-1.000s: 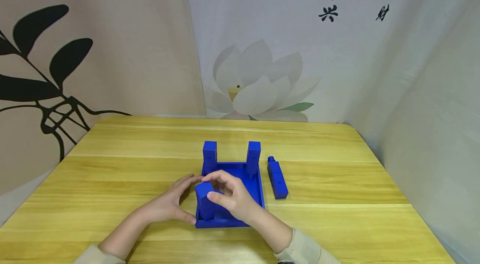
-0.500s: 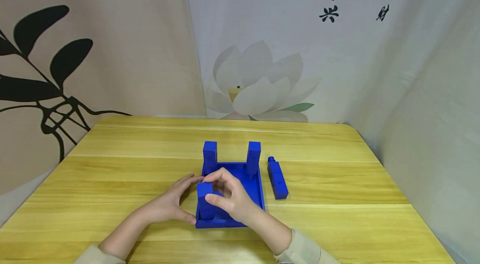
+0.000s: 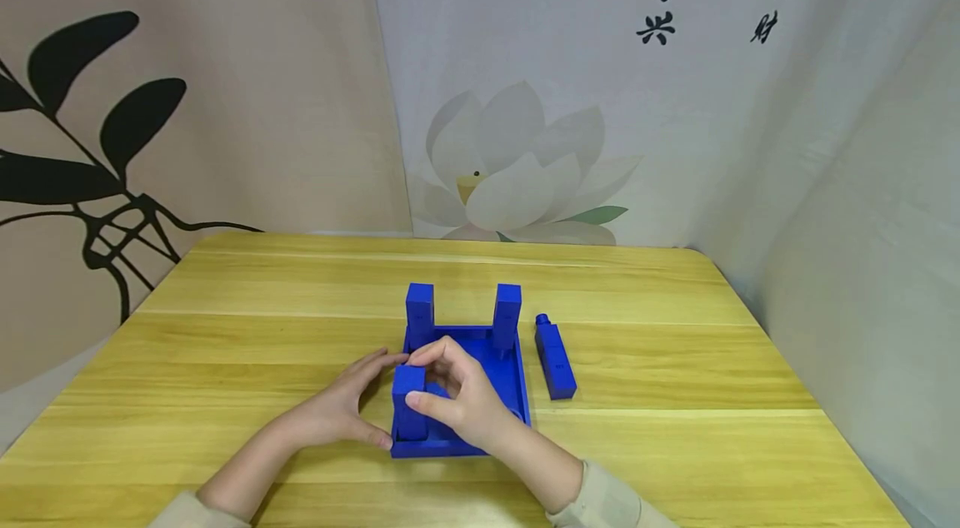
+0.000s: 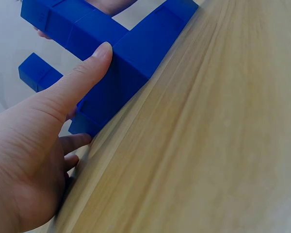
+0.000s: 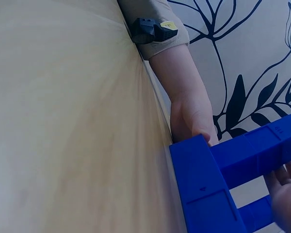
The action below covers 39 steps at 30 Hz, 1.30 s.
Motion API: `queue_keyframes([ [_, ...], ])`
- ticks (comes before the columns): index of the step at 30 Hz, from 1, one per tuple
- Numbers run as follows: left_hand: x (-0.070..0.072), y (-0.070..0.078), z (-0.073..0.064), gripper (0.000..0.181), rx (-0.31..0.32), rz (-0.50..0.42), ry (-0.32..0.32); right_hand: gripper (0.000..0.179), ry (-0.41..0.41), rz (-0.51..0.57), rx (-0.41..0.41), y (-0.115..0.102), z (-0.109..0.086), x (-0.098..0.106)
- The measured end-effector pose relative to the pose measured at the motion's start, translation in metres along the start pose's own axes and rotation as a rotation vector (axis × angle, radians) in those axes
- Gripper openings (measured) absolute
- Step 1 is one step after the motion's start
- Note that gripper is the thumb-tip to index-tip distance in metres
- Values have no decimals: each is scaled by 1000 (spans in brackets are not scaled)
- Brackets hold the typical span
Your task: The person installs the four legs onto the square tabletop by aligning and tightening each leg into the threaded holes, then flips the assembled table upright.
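A blue square tray-like base (image 3: 442, 449) with a raised rim lies on the table. Upright blue posts stand at its far left (image 3: 420, 313) and far right (image 3: 507, 313) corners. My right hand (image 3: 471, 403) pinches the top of a third blue post (image 3: 409, 407) between thumb and fingers; it stands upright at the near left corner, its foot hidden by the rim. My left hand (image 3: 337, 407) holds the base's left side, thumb at the near corner and fingers farther back. In the left wrist view the thumb (image 4: 94, 65) presses on the base's wall (image 4: 121, 73).
One more blue post (image 3: 555, 357) with a round threaded-looking end lies on the wooden table (image 3: 675, 370), just right of the base. A printed curtain (image 3: 525, 37) hangs behind the table.
The near left post has turned about its length, and its faces now line up with the base. My right fingers shifted slightly left with it. My left hand stays put.
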State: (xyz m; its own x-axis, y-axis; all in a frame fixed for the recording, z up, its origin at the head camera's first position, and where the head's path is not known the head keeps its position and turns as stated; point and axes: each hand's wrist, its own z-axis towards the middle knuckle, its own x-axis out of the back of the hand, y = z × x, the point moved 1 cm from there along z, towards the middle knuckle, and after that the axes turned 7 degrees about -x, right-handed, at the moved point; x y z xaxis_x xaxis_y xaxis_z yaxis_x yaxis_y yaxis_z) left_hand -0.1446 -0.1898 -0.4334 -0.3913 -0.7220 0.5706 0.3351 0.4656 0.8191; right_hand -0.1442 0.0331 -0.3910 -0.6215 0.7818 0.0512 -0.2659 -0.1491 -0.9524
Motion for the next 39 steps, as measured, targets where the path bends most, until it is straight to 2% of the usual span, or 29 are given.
queue_keyframes([
  [7,-1,1,-1,107,-8,17,-3,35,-13,-8,57,1,-1,1],
  [17,-1,1,-2,118,5,57,0,42,-119,24,157,2,2,2],
  [23,0,1,-3,118,12,39,-5,40,-127,33,130,2,2,1],
  [31,0,-1,-2,115,0,34,-1,33,-132,55,147,3,5,2],
  [39,0,0,-2,112,17,26,-2,33,-129,58,144,2,5,2],
])
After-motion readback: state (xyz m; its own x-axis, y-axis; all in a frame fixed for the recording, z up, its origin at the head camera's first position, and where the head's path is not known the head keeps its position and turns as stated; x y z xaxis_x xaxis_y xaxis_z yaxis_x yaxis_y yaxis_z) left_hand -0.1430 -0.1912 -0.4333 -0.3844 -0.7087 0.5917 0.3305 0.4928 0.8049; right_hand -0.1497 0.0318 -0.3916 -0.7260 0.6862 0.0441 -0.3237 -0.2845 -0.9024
